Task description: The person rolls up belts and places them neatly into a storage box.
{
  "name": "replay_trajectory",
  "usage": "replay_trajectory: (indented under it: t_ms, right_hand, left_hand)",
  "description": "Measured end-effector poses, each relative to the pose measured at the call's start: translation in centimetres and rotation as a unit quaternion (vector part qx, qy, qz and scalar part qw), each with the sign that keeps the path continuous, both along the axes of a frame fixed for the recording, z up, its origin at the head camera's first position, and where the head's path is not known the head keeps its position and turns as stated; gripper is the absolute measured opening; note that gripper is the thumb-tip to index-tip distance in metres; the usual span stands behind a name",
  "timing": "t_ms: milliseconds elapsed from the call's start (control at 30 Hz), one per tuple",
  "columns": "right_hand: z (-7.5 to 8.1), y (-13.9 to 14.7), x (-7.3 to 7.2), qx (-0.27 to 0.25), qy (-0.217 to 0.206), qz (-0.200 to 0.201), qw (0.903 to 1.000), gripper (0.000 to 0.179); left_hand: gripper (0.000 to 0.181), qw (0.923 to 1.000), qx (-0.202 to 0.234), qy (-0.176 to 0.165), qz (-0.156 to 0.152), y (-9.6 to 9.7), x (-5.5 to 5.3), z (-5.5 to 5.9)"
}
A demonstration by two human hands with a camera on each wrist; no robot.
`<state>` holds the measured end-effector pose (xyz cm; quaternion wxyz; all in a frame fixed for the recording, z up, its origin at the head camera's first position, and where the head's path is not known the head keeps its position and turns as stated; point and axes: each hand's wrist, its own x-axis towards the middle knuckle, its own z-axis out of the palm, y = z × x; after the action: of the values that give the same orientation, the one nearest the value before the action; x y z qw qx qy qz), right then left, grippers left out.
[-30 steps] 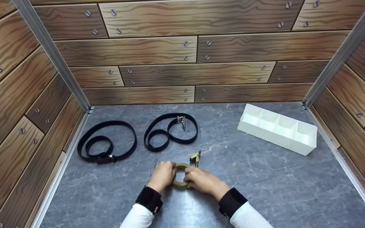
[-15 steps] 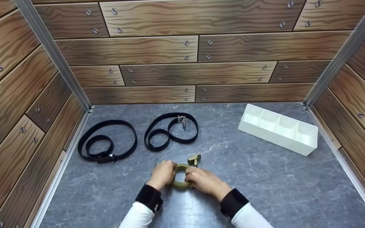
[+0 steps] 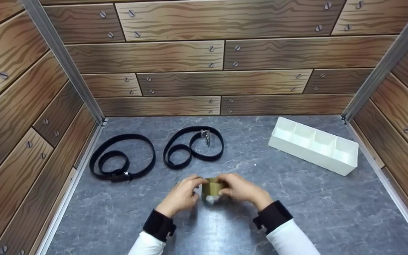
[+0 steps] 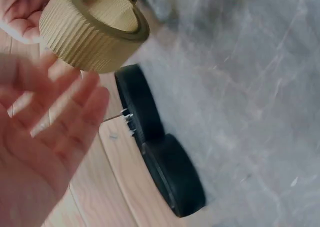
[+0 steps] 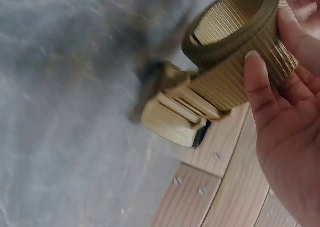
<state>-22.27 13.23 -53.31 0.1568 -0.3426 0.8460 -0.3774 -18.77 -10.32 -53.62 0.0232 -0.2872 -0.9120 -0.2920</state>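
A tan webbing belt, wound into a thick roll, is up between my two hands. My right hand grips it, thumb and fingers on the ribbed outer side in the right wrist view. From the roll hangs its tan clamp buckle. On the other side is my left hand, its fingers loosely spread in the left wrist view and the fingertips just below the roll's edge. The buckle is out of sight in the head view.
Two black belts lie loosely coiled on the grey marbled surface, the left belt by the side wall and the middle belt with a metal buckle. A white divided tray stands at the back right. Wood-patterned walls enclose the surface.
The tan belt roll has been lifted and turned, so its outer side now faces the head camera. Its buckle is hidden there now. My left hand has loosened from the roll.
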Motion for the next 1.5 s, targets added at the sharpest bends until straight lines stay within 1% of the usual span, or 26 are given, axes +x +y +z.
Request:
replay_trajectory:
  t_ms: [33,100,133,200,300,367,500,567,633,733,833,900,967,1033,1100,1167,1200,1267,1300,1367,1433,1500]
  right_hand:
    - [0.4,0.2,-0.1,-0.006,-0.022,-0.005,0.9997,0.023]
    - [1.1,0.4,-0.3,-0.021,-0.053,-0.006,0.9984,0.023]
    - [1.4,0.5,-0.4,-0.027,-0.062,-0.004,0.9977,0.024]
    - [1.9,0.6,-0.5,-0.038,-0.069,0.004,0.9969,0.024]
    - [2.4,0.8,-0.7,-0.050,-0.083,0.013,0.9952,0.026]
    - [2.7,0.9,-0.7,-0.059,-0.098,0.017,0.9933,0.028]
    - [3.4,1.0,-0.6,-0.080,-0.141,0.024,0.9866,0.032]
    - [3.7,1.0,-0.6,-0.096,-0.159,0.026,0.9823,0.034]
    - [3.8,1.0,-0.5,-0.113,-0.166,0.026,0.9792,0.036]
    - [4.1,1.1,-0.5,-0.130,-0.158,0.026,0.9784,0.042]
    - [5.0,1.2,-0.2,-0.120,-0.124,0.019,0.9849,0.048]
    - [6.1,1.3,0.4,-0.110,-0.092,0.016,0.9895,0.049]
    - [7.4,1.6,0.9,-0.104,-0.049,0.008,0.9933,0.049]
    - [8.4,2.0,1.3,-0.117,-0.001,0.001,0.9932,0.047]
    - [8.8,2.7,1.4,-0.136,0.041,-0.021,0.9897,0.044]
    - [8.6,3.3,1.2,-0.162,0.057,-0.048,0.9840,0.043]
    - [8.3,3.6,1.0,-0.172,0.052,-0.059,0.9819,0.043]
    - [7.5,4.1,0.7,-0.180,0.028,-0.073,0.9805,0.046]
    - [7.1,4.2,0.6,-0.181,0.015,-0.074,0.9806,0.047]
    - [6.4,4.3,0.5,-0.169,0.006,-0.070,0.9830,0.051]
    - [6.1,4.2,0.5,-0.161,0.019,-0.060,0.9849,0.054]
    - [6.1,4.1,0.6,-0.157,0.046,-0.054,0.9850,0.055]
  left_hand:
    - [0.049,0.9999,0.002,0.007,-0.012,0.0,0.1,0.2]
    - [0.050,0.9994,0.001,0.025,-0.022,0.1,0.1,0.5]
    - [0.051,0.9991,-0.003,0.037,-0.021,0.2,0.2,0.6]
    - [0.052,0.9982,-0.008,0.058,-0.014,0.4,0.2,0.8]
    - [0.048,0.9968,-0.004,0.080,-0.010,0.7,0.2,1.1]
    - [0.045,0.9967,0.005,0.079,-0.017,0.8,0.2,1.4]
    - [0.046,0.9973,0.021,0.053,-0.046,0.7,0.3,2.2]
    - [0.048,0.9968,0.037,0.039,-0.059,0.5,0.3,2.4]
    - [0.049,0.9955,0.061,0.027,-0.067,0.3,0.3,2.5]
    - [0.047,0.9915,0.108,0.018,-0.070,0.0,0.4,2.7]
    - [0.044,0.9856,0.155,0.011,-0.068,-0.2,0.6,2.7]
    - [0.043,0.9803,0.186,0.004,-0.065,-0.3,0.6,2.8]
    - [0.043,0.9737,0.219,-0.006,-0.062,-0.4,0.7,2.8]
    - [0.043,0.9660,0.251,-0.010,-0.061,-0.5,0.8,2.8]
    - [0.044,0.9581,0.281,-0.003,-0.057,-0.5,0.8,2.9]
    - [0.043,0.9505,0.307,0.009,-0.050,-0.6,0.7,2.8]
    - [0.043,0.9472,0.317,0.017,-0.046,-0.5,0.7,2.8]
    - [0.043,0.9413,0.334,0.035,-0.032,-0.4,0.6,2.9]
    - [0.042,0.9391,0.340,0.043,-0.026,-0.3,0.6,2.9]
    - [0.042,0.9358,0.347,0.057,-0.019,0.0,0.8,3.2]
    - [0.040,0.9332,0.352,0.069,-0.015,0.3,1.1,3.8]
    - [0.039,0.9309,0.357,0.074,-0.016,0.6,1.5,4.7]
